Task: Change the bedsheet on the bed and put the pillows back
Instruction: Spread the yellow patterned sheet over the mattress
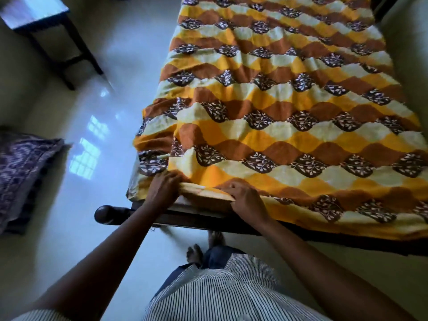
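Both arms reached fwd and down from the striped shirt (220,290) to the bed's (185,220) near edge, by its near-left corner. L hand (162,191) sat knuckles-up at that corner, wrist straight, grip closed w/ fingers curled onto the bedsheet (289,140). R hand (246,200) lay just beside it along the same edge, grip also closed, fingers bent over a folded strip of the sheet's hem stretched btwn the two hands. The bedsheet, yellow, brown and cream waves w/ dark leaf patches, covered the bed top from near edge to far end, wrinkled mid-way, and hung bunched over the left side near the corner. Fingertips of both hands were tucked into cloth, so not visible; the bed's right edge and far end ran out of frame. A round dark knob (108,214) capped the frame's near-left corner. Bare feet (196,251) showed below the rail on a glossy pale floor (111,93). Left of the bed: a blurred purple patterned bundle (23,172), pillow or cloth unclear, and a dark surface (39,19) on legs farther back.
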Demonstrator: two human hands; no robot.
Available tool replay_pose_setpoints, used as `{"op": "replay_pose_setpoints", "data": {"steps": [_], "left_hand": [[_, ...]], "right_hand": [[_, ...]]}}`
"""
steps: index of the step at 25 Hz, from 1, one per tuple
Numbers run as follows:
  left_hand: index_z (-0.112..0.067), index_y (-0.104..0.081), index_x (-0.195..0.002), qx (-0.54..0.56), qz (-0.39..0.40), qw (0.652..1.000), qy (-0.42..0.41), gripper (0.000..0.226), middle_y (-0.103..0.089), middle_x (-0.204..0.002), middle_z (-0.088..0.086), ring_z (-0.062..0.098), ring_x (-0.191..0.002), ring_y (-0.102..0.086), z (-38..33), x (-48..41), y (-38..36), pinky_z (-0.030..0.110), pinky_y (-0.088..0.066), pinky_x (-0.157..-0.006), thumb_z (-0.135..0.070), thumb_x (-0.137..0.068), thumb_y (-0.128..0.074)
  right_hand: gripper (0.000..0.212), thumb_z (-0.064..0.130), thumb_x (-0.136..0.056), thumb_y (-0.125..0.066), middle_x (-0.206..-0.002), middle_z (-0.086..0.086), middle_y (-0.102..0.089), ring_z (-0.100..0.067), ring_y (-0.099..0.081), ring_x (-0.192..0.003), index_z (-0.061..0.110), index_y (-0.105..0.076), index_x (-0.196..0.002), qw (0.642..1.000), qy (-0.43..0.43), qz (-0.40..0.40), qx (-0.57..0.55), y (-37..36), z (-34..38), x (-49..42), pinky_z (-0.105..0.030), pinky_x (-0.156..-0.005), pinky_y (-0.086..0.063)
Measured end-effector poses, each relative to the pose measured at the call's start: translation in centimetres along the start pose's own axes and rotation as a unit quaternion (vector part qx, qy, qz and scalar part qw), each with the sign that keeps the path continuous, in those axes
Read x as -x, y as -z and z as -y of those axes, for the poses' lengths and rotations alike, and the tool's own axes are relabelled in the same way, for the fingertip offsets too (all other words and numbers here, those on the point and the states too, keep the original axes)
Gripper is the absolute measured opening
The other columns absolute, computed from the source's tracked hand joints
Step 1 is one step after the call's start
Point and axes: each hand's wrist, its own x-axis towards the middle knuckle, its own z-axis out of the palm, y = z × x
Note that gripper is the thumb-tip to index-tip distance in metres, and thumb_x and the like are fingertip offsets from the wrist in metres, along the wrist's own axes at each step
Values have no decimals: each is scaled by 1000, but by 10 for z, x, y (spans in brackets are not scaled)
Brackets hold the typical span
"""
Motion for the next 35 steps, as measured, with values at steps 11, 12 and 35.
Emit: {"op": "replay_pose_setpoints", "data": {"steps": [11, 12, 35], "left_hand": [[-20, -58, -103, -64, -33, 989, -128, 31, -66, -89, 8, 28, -68, -65, 36, 18, 41, 24, -40, -41, -33, -75, -56], [-19, -62, -104, -58, 19, 993, -102, 30, -64, -97, 8, 31, -85, -63, 46, 22, 45, 27, -42, -44, -35, -81, -53], [-24, -46, -125, 724, 47, 636, 261, 52, -64, -110, -2, 6, -99, -64, 219, 29, 32, 21, -52, -77, -7, -82, -68]], "right_hand": [[46, 23, -85, -60, -122, -6, -57, -25, -55, -111, 22, -50, -130, 989, -4, 147, -9, -51, 72, -93, -31, -87, -44], [38, 23, -85, -59, -118, -5, -59, -25, -56, -110, 22, -57, -123, 985, 1, 170, 18, -60, 73, -100, -30, -86, -45], [15, 17, -83, -68, -100, -7, -71, -16, -65, -93, 11, -70, -97, 933, -101, 289, -189, -181, 221, -288, -23, -85, -51]]}}
